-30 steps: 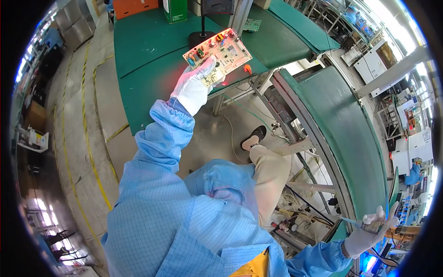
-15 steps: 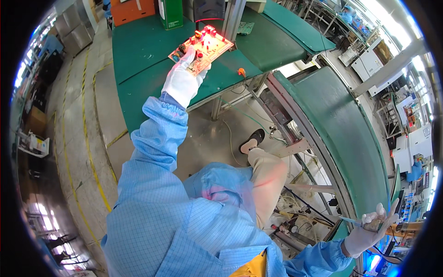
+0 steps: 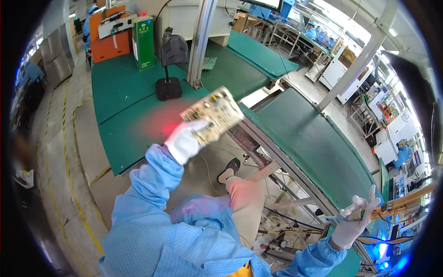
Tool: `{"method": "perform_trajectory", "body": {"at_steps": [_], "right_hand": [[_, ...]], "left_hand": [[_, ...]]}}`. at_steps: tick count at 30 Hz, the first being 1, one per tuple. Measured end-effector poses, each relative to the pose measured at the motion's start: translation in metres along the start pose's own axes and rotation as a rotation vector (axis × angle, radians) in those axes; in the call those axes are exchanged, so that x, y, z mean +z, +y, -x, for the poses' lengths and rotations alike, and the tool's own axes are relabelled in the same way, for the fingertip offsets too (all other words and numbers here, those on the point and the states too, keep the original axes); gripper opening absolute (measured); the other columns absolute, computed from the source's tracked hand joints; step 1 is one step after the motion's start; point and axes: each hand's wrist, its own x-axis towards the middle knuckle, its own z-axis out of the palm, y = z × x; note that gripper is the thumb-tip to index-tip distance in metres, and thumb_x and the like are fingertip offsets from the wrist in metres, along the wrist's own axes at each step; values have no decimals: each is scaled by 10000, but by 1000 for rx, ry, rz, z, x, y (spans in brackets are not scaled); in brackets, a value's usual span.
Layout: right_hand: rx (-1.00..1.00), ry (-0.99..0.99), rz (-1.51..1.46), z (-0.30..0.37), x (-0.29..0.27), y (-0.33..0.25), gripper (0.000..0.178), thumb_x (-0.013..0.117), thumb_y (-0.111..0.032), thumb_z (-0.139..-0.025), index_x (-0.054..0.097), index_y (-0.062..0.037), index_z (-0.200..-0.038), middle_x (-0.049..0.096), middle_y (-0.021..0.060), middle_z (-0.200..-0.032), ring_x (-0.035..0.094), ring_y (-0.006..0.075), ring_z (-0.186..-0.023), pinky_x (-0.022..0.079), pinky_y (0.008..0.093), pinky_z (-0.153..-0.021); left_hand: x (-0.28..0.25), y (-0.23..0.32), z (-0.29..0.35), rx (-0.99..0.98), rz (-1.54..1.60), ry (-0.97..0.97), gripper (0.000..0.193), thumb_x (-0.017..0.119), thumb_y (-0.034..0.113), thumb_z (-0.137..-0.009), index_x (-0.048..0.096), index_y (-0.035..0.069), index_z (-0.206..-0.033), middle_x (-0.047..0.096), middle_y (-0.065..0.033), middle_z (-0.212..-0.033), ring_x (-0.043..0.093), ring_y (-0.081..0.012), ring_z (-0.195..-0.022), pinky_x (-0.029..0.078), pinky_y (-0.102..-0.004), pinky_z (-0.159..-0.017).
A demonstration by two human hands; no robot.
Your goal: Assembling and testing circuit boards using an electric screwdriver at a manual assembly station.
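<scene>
In my gloved left hand (image 3: pixel 184 141) is a tan circuit board (image 3: pixel 220 115) with several small parts on its face. The fingers are closed on its near left edge, and the board is tilted in the air in front of the green bench. Red light falls on the bench top (image 3: pixel 143 122) just left of it. My gloved right hand (image 3: pixel 353 225) is low at the right, beside the curved green belt. A thin light-blue tool (image 3: pixel 331 217) sticks out from it to the left; its exact kind is unclear. Some of the right fingers are raised and apart.
A black scanner on a stand (image 3: pixel 169 87) stands on the bench next to a metal post (image 3: pixel 201 44). Behind are a green can (image 3: pixel 144 44) and an orange box (image 3: pixel 110 39). A green conveyor belt (image 3: pixel 309 138) curves along the right. Cables and hoses (image 3: pixel 281 226) lie below.
My left hand has carried the board rightward and toward me, out from the red light under the scanner. The view has shifted too. My right hand still has the thin tool.
</scene>
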Motion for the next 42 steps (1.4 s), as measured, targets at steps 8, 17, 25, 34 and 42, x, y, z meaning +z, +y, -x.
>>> {"method": "perform_trajectory", "body": {"at_steps": [8,17,25,34,42], "right_hand": [[-10,-21,-92,-3,28,-3,614,380,-444,-1020,421,61,-1366,577,40,-811,508,57,-560,476,180,-429],[73,-61,-223,-2,48,-1,582,416,-422,-1011,427,35,-1372,528,14,-784,460,72,-525,369,177,-397],[-165,-42,-79,-1,40,13,560,437,-423,-1004,505,45,-1303,519,33,-778,462,97,-513,355,189,-372],[18,-142,-335,-9,43,19,587,484,-372,-964,462,83,-1334,581,110,-769,520,139,-525,424,249,-415],[-269,-38,337,-1,56,10,509,368,-307,-1014,471,95,-1309,609,100,-826,521,127,-530,408,199,-399]], "left_hand": [[69,-92,-13,-340,-22,-160,402,633,62,-885,545,29,-1276,657,-124,-1169,665,-252,-1015,563,-361,-855],[122,-147,-2,-598,17,-381,504,669,146,-888,490,48,-1348,640,-87,-1207,638,-206,-1063,534,-347,-873],[138,-169,15,-629,-145,-448,511,662,150,-897,479,22,-1357,622,-87,-1240,598,-164,-1112,471,-307,-960],[143,-183,19,-743,-23,-371,504,694,117,-865,510,3,-1321,637,-78,-1203,597,-149,-1102,451,-293,-976],[142,-181,28,-724,-223,-420,430,707,153,-870,558,12,-1249,654,-45,-1118,593,-118,-1028,461,-284,-934]]}}
